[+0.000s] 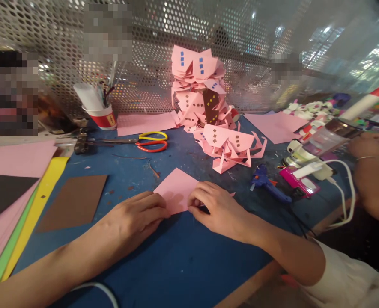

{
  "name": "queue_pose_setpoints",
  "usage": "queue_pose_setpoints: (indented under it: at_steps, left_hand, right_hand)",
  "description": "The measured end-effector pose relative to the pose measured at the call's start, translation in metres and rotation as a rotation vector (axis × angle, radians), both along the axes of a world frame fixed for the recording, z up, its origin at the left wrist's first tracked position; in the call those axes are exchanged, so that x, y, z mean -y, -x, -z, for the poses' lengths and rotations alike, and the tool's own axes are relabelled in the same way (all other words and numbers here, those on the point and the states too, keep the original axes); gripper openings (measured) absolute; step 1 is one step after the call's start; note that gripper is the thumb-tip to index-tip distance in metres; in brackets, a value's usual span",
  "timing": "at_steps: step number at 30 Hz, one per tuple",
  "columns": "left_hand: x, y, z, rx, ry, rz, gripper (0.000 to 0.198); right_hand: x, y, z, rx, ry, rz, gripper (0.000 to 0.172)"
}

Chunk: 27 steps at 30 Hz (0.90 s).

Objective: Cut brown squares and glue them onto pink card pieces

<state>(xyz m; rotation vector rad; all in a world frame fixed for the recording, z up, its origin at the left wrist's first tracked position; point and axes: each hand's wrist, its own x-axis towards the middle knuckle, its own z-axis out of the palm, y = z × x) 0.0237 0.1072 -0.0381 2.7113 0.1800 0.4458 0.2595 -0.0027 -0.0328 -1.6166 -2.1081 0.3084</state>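
Observation:
A small pink sheet of paper [175,188] lies in front of me on the blue table, one corner pointing away. My left hand [144,214] is closed on its lower left edge, fingertips pressed together. At the right edge, my right hand [216,207] has curled fingers gripping the same sheet and hides part of it. A bit of pink paper [232,194] peeks out beyond my right knuckles. Just behind stands a stack of folded pink paper pieces [197,64] with blue and brown square dots. A similar piece [228,143] lies in front of the stack.
Scissors [152,141] with yellow and red handles lie behind. A blue glue gun [269,186] and a pink device [300,182] are at right, near another person's arm [374,179]. At left are brown paper [75,199], coloured sheets [48,188] and a paper cup [104,117] of tools.

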Motion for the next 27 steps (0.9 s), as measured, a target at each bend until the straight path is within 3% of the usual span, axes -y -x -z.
queue_pose_setpoints:
  at_steps: [16,27]
  left_hand:
    - [-0.004,0.017,-0.008,-0.089,0.063,-0.064,0.026]
    - [-0.006,0.035,0.005,0.022,0.054,-0.141,0.024]
  right_hand:
    - [0.0,-0.001,-0.001,-0.013,0.007,-0.016,0.01]
    - [0.0,-0.001,0.001,-0.027,0.019,-0.017,0.011]
